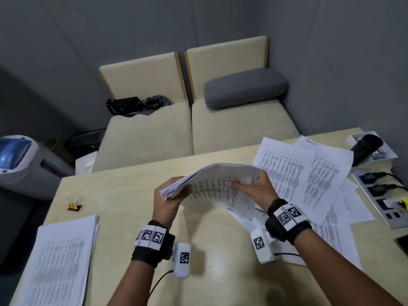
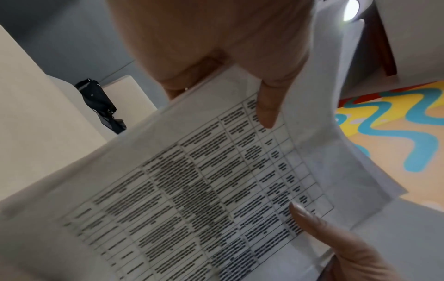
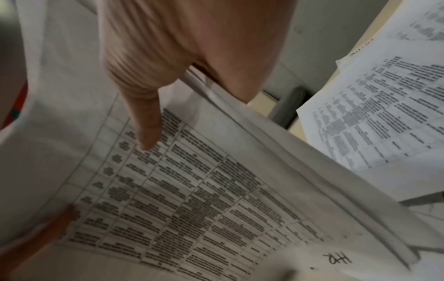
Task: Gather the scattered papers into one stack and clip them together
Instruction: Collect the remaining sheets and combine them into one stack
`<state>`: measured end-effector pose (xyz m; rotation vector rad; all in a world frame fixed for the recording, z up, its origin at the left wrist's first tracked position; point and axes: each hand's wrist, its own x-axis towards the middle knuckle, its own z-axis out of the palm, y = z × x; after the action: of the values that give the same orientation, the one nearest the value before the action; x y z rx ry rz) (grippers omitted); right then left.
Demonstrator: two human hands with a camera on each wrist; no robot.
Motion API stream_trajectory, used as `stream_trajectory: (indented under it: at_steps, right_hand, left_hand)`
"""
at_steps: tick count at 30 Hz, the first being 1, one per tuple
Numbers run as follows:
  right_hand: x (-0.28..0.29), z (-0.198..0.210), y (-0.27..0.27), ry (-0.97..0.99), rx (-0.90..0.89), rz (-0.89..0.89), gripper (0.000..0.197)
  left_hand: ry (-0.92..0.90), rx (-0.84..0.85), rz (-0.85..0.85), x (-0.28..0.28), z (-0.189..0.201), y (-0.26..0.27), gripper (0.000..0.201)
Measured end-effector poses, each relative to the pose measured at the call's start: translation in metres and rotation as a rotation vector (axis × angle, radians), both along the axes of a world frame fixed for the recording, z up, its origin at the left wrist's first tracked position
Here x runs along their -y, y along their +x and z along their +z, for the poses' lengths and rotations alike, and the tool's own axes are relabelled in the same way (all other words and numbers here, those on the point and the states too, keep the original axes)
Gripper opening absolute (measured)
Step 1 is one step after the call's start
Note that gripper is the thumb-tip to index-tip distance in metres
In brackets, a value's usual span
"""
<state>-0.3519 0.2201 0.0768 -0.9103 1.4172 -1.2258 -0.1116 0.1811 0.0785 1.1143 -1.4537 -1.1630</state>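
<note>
Two hands hold one sheaf of papers above the surface: the left hand grips its nine o'clock edge, the right hand pinches the three o'clock edge. Light and floppy, the sheaf sags between them and will likely fan, so hold it by opposite edges. Loose sheets lie at two o'clock, the binder clip at nine.

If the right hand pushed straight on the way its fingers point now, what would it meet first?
The right hand points left along the held bundle of papers, so it would probably meet the left hand gripping the other end. Depth is hard to judge.
</note>
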Motion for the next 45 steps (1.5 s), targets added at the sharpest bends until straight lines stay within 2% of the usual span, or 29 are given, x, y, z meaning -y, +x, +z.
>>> stream_trajectory:
  at_steps: [4, 7, 9, 12, 15, 17, 20, 23, 25, 27, 30, 33, 37, 41, 45]
  right_hand:
    - [0.004, -0.001, 0.008, -0.003, 0.011, -0.035, 0.031]
    - [0.004, -0.006, 0.015, -0.042, 0.095, -0.066, 0.029]
    - [0.002, -0.018, 0.021, 0.010, 0.100, -0.059, 0.035]
    - [-0.003, -0.043, 0.032, 0.123, -0.014, -0.031, 0.037]
    - [-0.004, -0.067, 0.037, 0.110, -0.147, 0.011, 0.018]
    - [-0.001, -0.068, 0.036, 0.107, -0.140, -0.068, 0.008]
    - [0.000, -0.062, 0.038, 0.137, -0.061, -0.117, 0.016]
    - [-0.006, -0.073, 0.038, 0.233, -0.051, -0.023, 0.022]
    - [-0.010, -0.087, 0.026, 0.278, -0.106, 0.087, 0.030]
    - [-0.013, -0.102, 0.003, 0.294, -0.197, 0.123, 0.037]
    - [-0.018, -0.121, -0.052, 0.362, -0.248, -0.010, 0.030]
    - [-0.025, -0.138, -0.125, 0.472, -0.315, -0.267, 0.028]
    - [-0.035, -0.146, -0.212, 0.572, -0.386, -0.649, 0.034]
    - [-0.034, -0.158, -0.265, 0.703, -0.326, -0.789, 0.058]
    - [-0.023, -0.163, -0.279, 0.646, -0.281, -0.819, 0.080]
  left_hand:
    - [0.045, -0.143, 0.034, 0.002, 0.007, -0.011, 0.029]
    - [0.182, -0.338, 0.136, 0.004, 0.002, -0.013, 0.028]
    - [0.298, -0.356, 0.156, 0.001, -0.011, -0.013, 0.028]
    - [0.399, -0.191, 0.158, -0.008, -0.035, -0.015, 0.031]
    - [0.362, -0.065, 0.155, -0.009, -0.044, -0.019, 0.027]
    - [0.322, 0.026, 0.172, -0.004, -0.044, -0.019, 0.017]
    - [0.324, 0.100, 0.221, 0.002, -0.049, -0.017, 0.011]
    - [0.372, 0.160, 0.176, 0.007, -0.063, -0.017, 0.006]
    - [0.333, 0.286, 0.163, 0.017, -0.068, -0.019, 0.008]
    - [0.293, 0.370, 0.173, 0.033, -0.069, -0.019, 0.012]
    - [0.261, 0.504, 0.170, 0.065, -0.072, -0.014, 0.023]
    - [0.298, 0.635, 0.143, 0.089, -0.079, -0.015, 0.026]
    - [0.338, 0.705, 0.111, 0.106, -0.090, -0.034, 0.018]
    - [0.398, 0.786, -0.036, 0.108, -0.109, -0.068, 0.019]
    - [0.434, 0.961, -0.187, 0.103, -0.137, -0.093, 0.016]
